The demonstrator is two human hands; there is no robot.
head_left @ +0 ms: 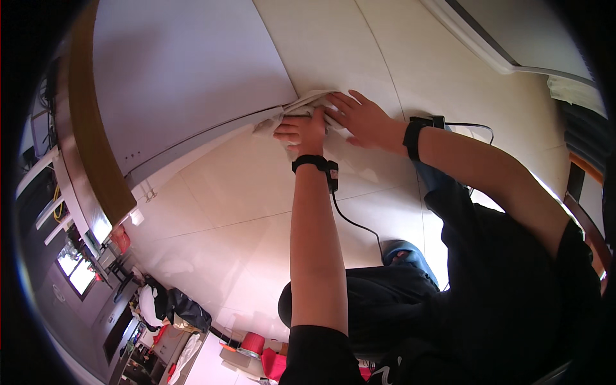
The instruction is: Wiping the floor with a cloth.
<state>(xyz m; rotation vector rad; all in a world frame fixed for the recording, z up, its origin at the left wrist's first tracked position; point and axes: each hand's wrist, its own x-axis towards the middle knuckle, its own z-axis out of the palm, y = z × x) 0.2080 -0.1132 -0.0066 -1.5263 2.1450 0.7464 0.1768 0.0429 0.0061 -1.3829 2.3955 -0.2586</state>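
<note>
A pale, crumpled cloth [268, 124] lies at the lower corner of a large white panel [192, 58], by the panel's edge. My left hand [304, 135] is closed on the cloth, its fingers pointing left along the panel's edge. Just to its right, my right hand [366, 122] rests on the cloth's right part with the fingers stretched out and slightly apart. Both wrists wear black straps, the left one with a small box and a cable. Part of the cloth is hidden under my hands.
Light tiled floor [250, 192] spreads beneath the panel. My bent leg and a blue slipper [410, 253] are close below the hands. A black cable [353, 221] runs down from the left wrist. Bags [186, 311] and red items [253, 343] sit at the lower left.
</note>
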